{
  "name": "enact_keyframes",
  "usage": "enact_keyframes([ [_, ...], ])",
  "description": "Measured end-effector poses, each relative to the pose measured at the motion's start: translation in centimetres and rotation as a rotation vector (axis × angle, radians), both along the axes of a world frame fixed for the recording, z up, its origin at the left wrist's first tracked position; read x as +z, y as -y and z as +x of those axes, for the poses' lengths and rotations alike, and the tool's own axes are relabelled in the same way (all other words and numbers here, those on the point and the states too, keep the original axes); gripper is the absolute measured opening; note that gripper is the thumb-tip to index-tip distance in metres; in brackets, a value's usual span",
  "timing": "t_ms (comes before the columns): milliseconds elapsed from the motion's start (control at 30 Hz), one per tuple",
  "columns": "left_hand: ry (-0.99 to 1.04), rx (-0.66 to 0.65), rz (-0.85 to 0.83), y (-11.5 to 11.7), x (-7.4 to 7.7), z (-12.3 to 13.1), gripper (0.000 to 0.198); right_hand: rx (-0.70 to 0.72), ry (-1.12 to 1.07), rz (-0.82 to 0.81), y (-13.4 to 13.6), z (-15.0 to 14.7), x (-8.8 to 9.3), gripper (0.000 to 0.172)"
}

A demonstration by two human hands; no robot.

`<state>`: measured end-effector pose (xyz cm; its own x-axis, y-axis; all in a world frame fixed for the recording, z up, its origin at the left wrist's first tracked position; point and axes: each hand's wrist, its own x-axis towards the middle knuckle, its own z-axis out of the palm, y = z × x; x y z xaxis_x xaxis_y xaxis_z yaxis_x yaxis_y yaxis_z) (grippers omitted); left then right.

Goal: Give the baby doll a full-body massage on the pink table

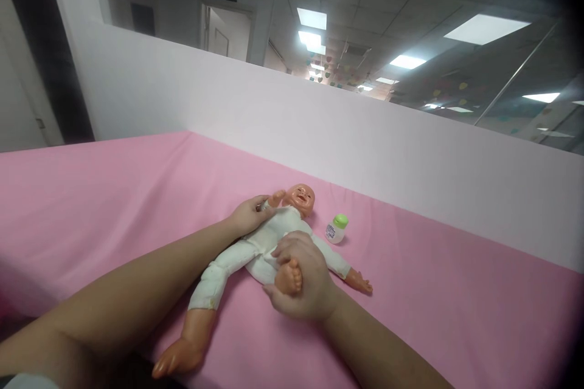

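Observation:
A baby doll (278, 225) in a white cloth suit lies on its back on the pink cover, its head towards the wall. My right hand (310, 276) is closed around one of its legs, and the bare foot (288, 278) sticks out between thumb and fingers. Up by the doll's side, my left hand (250, 216) is closed about its raised arm; some fingertips are hidden there. The other leg (207, 292) stretches towards me, and the other arm (337, 261) lies out to the right. Just beyond that arm stands a small clear bottle (336, 231) with a green cap.
The pink cover (433, 292) has soft creases and spreads across the whole surface. Along its far side runs a low white wall (365, 146) with glass above it. Lit ceiling panels and an open doorway (228, 30) show in the glass.

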<state>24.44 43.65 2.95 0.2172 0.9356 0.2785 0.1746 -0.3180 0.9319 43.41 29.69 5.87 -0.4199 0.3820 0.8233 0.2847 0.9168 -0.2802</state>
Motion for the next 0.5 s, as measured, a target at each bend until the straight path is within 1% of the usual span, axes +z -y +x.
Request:
enact_keyframes([
  [67, 0.251, 0.105, -0.23, -0.7, -0.1, -0.2, 0.038, 0.071, 0.027, 0.036, 1.2, -0.9, 0.5, 0.041],
  [133, 0.471, 0.183, -0.431, -1.5, 0.2, -0.8, 0.029, 0.133, 0.074, 0.031, 2.5, -1.9, 0.7, 0.042],
  [200, 0.567, 0.226, -0.538, -2.1, 0.8, -1.6, 0.02, 0.179, 0.169, -0.019, 3.7, -2.8, 0.1, 0.042],
  [267, 0.602, 0.235, -0.593, -2.6, 1.3, -2.4, 0.014, 0.211, 0.312, -0.054, 4.6, -3.6, -1.4, 0.036],
  [300, 0.619, 0.233, -0.611, -2.7, 1.5, -2.7, 0.013, 0.229, 0.389, -0.04, 4.8, -3.9, -2.4, 0.033],
  [400, 0.635, 0.223, -0.599, -2.8, 1.4, -3.0, 0.014, 0.274, 0.556, 0.078, 5.1, -4.6, -4.9, 0.029],
  [467, 0.612, 0.236, -0.543, -2.7, 0.9, -2.6, 0.017, 0.297, 0.551, 0.081, 4.9, -4.6, -5.3, 0.026],
  [500, 0.594, 0.242, -0.507, -2.5, 0.6, -2.3, 0.02, 0.301, 0.508, 0.054, 4.9, -4.5, -5.0, 0.022],
])
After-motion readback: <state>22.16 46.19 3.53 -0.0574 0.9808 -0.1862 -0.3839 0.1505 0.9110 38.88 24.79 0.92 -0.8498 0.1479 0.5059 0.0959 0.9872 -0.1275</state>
